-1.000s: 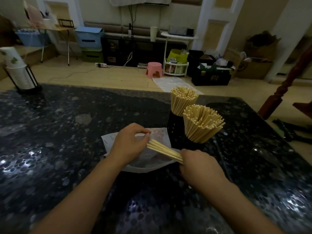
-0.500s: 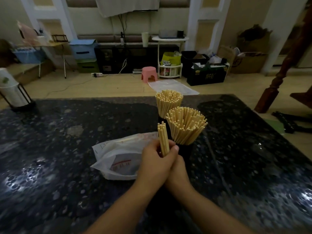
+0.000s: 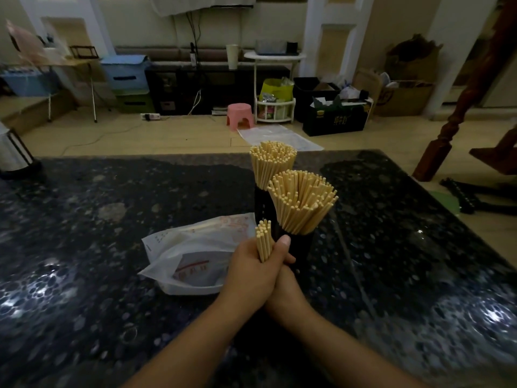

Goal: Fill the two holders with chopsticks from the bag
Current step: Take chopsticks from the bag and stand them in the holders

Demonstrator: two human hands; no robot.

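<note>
Two black holders stand on the dark table, one behind the other. The near holder (image 3: 300,245) carries a fanned bunch of pale chopsticks (image 3: 303,201); the far holder (image 3: 260,200) is packed with chopsticks (image 3: 272,162) too. My left hand (image 3: 256,271) grips a small upright bundle of chopsticks (image 3: 263,239) just in front of the near holder. My right hand (image 3: 284,289) is tucked under and behind the left, its fingers wrapped at the bundle's base, mostly hidden. The white plastic bag (image 3: 193,253) lies flat to the left of my hands.
The speckled black stone table (image 3: 112,247) stretches wide on both sides. A cup dispenser in a black stand (image 3: 12,152) sits at the far left edge. Beyond the table lie a pink stool (image 3: 240,114), shelves and boxes on the floor.
The bundle went from lying across the bag between both hands to standing upright in my joined hands beside the near holder. In the last half second it barely moved.
</note>
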